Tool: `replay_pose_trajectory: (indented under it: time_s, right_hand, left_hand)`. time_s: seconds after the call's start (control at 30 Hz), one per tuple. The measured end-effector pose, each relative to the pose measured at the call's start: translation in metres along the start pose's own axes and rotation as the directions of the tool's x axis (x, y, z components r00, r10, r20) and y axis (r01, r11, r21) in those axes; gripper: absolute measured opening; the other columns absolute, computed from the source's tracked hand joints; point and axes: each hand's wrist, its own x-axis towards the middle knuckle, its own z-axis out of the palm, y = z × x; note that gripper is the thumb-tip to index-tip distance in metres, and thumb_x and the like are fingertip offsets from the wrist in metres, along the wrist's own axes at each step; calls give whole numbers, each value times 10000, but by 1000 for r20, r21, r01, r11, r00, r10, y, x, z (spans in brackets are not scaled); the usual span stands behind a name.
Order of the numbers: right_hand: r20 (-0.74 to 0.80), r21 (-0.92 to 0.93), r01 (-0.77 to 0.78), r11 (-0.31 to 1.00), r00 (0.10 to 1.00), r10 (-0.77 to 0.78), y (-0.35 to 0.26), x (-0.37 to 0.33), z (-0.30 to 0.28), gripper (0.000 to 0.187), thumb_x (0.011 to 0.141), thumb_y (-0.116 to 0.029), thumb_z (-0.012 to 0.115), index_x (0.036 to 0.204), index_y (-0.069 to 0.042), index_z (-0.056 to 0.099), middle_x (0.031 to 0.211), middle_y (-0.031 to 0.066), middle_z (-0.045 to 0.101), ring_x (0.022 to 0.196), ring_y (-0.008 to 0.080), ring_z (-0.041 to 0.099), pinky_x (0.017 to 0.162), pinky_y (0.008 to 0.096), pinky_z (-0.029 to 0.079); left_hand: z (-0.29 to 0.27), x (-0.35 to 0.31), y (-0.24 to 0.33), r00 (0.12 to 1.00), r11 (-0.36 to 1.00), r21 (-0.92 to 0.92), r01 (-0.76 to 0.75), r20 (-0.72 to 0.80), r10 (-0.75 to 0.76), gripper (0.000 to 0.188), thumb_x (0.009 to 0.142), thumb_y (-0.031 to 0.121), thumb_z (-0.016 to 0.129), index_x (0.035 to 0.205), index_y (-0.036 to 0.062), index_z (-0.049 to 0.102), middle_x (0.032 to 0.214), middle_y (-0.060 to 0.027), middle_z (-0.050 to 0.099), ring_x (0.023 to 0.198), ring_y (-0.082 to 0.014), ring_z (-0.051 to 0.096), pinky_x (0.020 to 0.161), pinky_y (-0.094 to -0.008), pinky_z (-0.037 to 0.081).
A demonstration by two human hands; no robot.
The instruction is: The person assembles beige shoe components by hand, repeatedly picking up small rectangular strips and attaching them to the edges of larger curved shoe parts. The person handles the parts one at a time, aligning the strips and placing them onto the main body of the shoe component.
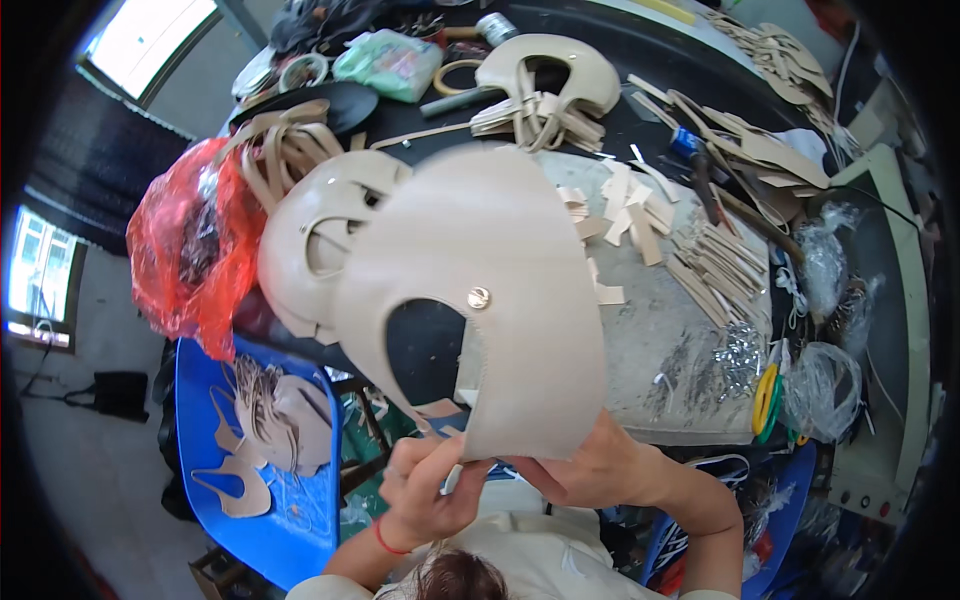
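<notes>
A large beige leather bag piece (530, 240) is held up in front of me, its lower edge toward my body. It has an oval cut-out, a round gold-coloured stud and a stitched line beside the opening. My left hand (425, 490) pinches the lower left edge near the end of the cut-out, fingers closed. At the lower right edge, my right hand (600, 465) is closed on the same piece, its fingertips partly hidden behind the leather. Just left of the held piece lies a similar beige bag piece (290, 240), partly covered by it.
On the bench are loose leather strips (640, 205), small metal parts (740, 360), scissors (768, 400), a hammer (695, 170) and another bag piece (590, 70). A red plastic bag (190, 250) stands left. Below it, a blue chair (200, 500) holds leather pieces.
</notes>
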Motion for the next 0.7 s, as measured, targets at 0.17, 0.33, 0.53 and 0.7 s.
replay_pose_trajectory:
  time_s: [0.17, 0.33, 0.53, 0.7]
  right_hand:
    - [-380, 205, -454, 867, 780, 498, 10, 13, -45, 226, 806, -75, 688, 1005, 2, 611, 942, 113, 613, 800, 202, 583, 711, 309, 472]
    - [-599, 273, -552, 788, 544, 588, 35, -54, -62, 107, 837, -63, 660, 918, 5, 645, 774, 61, 634, 661, 134, 573, 631, 247, 457]
    - [-606, 84, -744, 663, 490, 626, 47, -109, -87, 92, 825, -48, 658, 909, -11, 653, 781, 82, 641, 656, 155, 579, 612, 261, 456]
    - [-644, -479, -685, 550, 699, 311, 96, -115, -114, 126, 797, -40, 645, 921, -20, 655, 903, 68, 623, 839, 253, 571, 727, 350, 446]
  left_hand:
    - [30, 108, -24, 966, 963, 87, -257, -17, 259, 292, 745, -24, 720, 1023, -3, 631, 815, -90, 591, 614, -188, 563, 521, -277, 451]
    - [138, 238, -81, 989, 984, 104, -147, 19, 146, 192, 850, 112, 636, 1002, -4, 615, 772, -129, 625, 687, -224, 626, 597, -343, 471]
    - [200, 267, -143, 987, 793, 597, -121, 154, 34, 233, 824, 255, 649, 906, 37, 638, 862, -170, 635, 871, -353, 595, 759, -459, 463]
    - [157, 252, -109, 972, 908, 352, -227, 133, 191, 252, 822, 185, 656, 993, 4, 615, 1017, -179, 578, 888, -330, 579, 764, -403, 464]
